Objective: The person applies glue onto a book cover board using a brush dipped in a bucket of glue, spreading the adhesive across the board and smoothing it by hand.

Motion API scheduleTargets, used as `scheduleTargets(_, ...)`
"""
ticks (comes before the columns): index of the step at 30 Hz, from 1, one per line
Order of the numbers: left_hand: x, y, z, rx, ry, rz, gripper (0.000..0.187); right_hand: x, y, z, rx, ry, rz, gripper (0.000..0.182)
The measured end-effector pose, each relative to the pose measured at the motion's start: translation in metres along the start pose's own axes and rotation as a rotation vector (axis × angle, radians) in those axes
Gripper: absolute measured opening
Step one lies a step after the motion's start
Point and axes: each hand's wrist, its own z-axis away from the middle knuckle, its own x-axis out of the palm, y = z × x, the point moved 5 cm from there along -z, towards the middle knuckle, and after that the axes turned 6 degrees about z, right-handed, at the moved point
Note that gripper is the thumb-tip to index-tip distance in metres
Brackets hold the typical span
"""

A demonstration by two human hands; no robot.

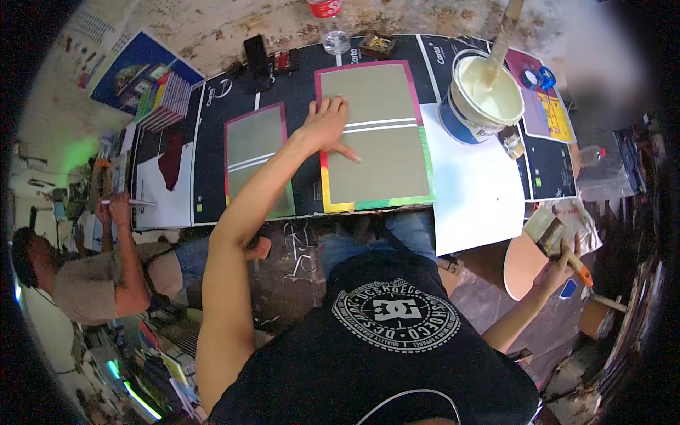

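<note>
My left hand [327,129] lies palm down, fingers apart, on a grey board [379,170]. Magenta, yellow and green strips edge this board, and two white lines cross its middle. In my right hand [556,273], low at the right beside the table, is a wide paintbrush [549,237] with an orange handle end. Left of my left forearm lies a smaller grey board [255,142] with similar coloured edges. A bucket of creamy white liquid [489,92] stands at the table's right, with a stick or brush handle [501,46] leaning in it.
White paper [478,191] lies under the bucket and overhangs the table's front edge. A dark phone-like object [256,57] and a clear cup [336,42] sit toward the back. Stacked books [166,103] are at the left. A person [99,276] works there, holding a white stick-like object.
</note>
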Motion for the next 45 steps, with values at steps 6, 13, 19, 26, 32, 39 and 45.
scheduleTargets(6,-0.018,0.015,0.012,0.108,0.139,0.054,0.104,0.046,-0.02,-0.041,-0.102,0.035,-0.046,0.047)
scheduleTargets(13,-0.041,-0.032,0.092,-0.238,0.677,0.738,0.025,0.195,-0.112,-0.114,-0.475,-0.425,0.302,0.033)
scheduleTargets(19,0.059,-0.149,0.299,-0.795,1.098,0.465,0.022,0.308,-0.059,-0.146,-0.722,-0.839,0.717,0.026)
scheduleTargets(26,0.225,-0.098,0.484,-1.339,1.064,0.095,0.034,0.369,0.024,-0.133,-0.546,-1.067,1.074,0.026)
scheduleTargets(32,0.39,0.0,0.51,-1.858,-0.004,0.559,0.03,0.35,-0.033,-0.15,0.003,-1.128,0.957,0.049)
scheduleTargets(39,0.389,0.014,0.448,-1.694,0.159,1.066,0.031,0.328,-0.073,-0.197,-0.291,-0.91,0.863,0.042)
scheduleTargets(45,0.379,-0.004,0.435,-1.589,0.257,1.201,0.031,0.33,-0.122,-0.188,-0.222,-0.823,0.902,0.037)
